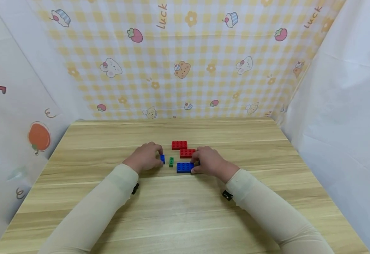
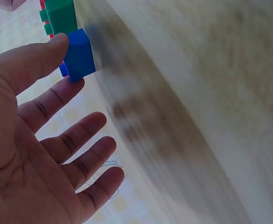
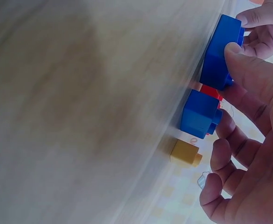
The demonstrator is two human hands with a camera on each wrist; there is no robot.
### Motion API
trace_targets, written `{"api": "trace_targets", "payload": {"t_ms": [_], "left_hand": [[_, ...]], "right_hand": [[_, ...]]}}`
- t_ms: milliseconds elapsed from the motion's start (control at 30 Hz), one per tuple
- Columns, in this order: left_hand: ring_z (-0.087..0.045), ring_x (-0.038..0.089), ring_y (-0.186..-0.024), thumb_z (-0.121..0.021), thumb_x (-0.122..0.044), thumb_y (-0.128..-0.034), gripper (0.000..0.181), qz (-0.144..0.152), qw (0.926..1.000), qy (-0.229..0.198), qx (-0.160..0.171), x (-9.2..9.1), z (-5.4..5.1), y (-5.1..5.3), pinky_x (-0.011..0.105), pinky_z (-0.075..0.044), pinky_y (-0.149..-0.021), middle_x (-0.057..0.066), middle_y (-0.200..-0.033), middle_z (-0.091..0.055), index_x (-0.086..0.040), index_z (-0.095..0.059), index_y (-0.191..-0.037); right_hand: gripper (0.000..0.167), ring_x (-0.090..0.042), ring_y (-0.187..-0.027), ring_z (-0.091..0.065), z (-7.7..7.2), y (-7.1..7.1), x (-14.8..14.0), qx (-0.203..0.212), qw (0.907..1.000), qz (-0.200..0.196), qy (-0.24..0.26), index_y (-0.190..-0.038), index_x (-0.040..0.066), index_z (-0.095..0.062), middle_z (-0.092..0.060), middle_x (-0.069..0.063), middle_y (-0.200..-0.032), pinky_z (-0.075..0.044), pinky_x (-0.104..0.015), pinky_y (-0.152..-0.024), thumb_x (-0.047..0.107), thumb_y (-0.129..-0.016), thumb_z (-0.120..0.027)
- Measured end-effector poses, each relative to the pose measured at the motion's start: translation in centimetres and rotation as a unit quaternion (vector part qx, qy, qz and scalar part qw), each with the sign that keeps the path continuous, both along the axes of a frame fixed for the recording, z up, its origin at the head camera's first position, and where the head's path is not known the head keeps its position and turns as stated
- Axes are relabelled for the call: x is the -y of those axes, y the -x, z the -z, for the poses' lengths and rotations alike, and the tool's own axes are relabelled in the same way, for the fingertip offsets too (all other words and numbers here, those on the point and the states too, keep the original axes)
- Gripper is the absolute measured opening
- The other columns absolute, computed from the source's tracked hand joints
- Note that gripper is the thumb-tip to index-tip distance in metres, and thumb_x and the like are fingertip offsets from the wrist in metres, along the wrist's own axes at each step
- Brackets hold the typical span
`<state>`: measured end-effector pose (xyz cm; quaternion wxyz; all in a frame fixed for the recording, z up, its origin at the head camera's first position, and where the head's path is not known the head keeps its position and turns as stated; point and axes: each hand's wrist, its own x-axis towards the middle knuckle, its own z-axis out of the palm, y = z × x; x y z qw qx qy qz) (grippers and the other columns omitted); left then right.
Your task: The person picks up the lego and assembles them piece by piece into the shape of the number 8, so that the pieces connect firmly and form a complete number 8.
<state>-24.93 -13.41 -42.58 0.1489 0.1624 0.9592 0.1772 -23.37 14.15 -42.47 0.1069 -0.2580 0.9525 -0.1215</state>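
Observation:
My left hand pinches a small blue brick between thumb and index fingertip, its other fingers spread apart. Just right of it stands a small green brick. With thumb and index finger my right hand grips a long blue eight-stud brick lying on the table. Beside its curled fingers, in the right wrist view, are another blue brick and a small yellow brick; the head view mostly hides these two behind the hand.
Two red bricks lie behind the blue and green ones, one slightly nearer and to the right. The wooden table meets a checked cloth backdrop at its far edge, with white cloth on both sides.

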Motion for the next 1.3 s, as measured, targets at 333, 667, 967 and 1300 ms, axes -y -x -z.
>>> {"api": "trace_targets", "payload": {"t_ms": [333,667,967,1300], "left_hand": [[-0.056,0.032,-0.110,-0.078,-0.025,-0.0952,0.031,-0.002,1.0000,-0.001,-0.005,-0.1,-0.1,-0.3,0.055,-0.048,-0.106,0.013,-0.129,-0.063,-0.011,-0.070,-0.122],[-0.056,0.031,-0.110,-0.077,-0.025,-0.0962,0.030,-0.005,0.9999,-0.012,-0.011,0.0,-0.4,-0.8,0.055,-0.048,-0.105,0.012,-0.129,-0.063,-0.012,-0.069,-0.122],[-0.058,0.031,-0.115,-0.076,-0.026,-0.0967,0.032,0.006,0.9995,-0.023,-0.021,0.3,-1.0,-1.2,0.054,-0.050,-0.105,0.014,-0.136,-0.061,-0.012,-0.068,-0.124],[-0.057,0.034,-0.127,-0.076,-0.028,-0.0969,0.031,0.021,0.9987,-0.038,-0.029,-0.2,-1.4,-1.6,0.056,-0.046,-0.112,0.014,-0.140,-0.060,-0.013,-0.069,-0.123]], "right_hand": [[0.025,-0.018,-0.090,-0.054,0.1,0.0,0.1,0.004,1.0000,0.003,-0.001,-0.106,0.019,-0.081,-0.064,0.004,-0.098,-0.050,-0.035,-0.078,0.035,-0.087,-0.088],[0.026,-0.018,-0.090,-0.054,0.2,0.0,0.1,0.001,1.0000,-0.001,-0.005,-0.106,0.019,-0.081,-0.064,0.004,-0.098,-0.050,-0.035,-0.078,0.035,-0.087,-0.088],[0.025,-0.019,-0.090,-0.055,0.1,0.1,0.1,0.002,1.0000,0.006,-0.003,-0.106,0.018,-0.081,-0.064,0.003,-0.098,-0.050,-0.036,-0.078,0.034,-0.087,-0.088],[0.024,-0.019,-0.091,-0.054,0.2,0.0,0.1,-0.002,1.0000,0.004,-0.003,-0.105,0.019,-0.081,-0.063,0.003,-0.098,-0.050,-0.036,-0.078,0.034,-0.088,-0.088]]}}
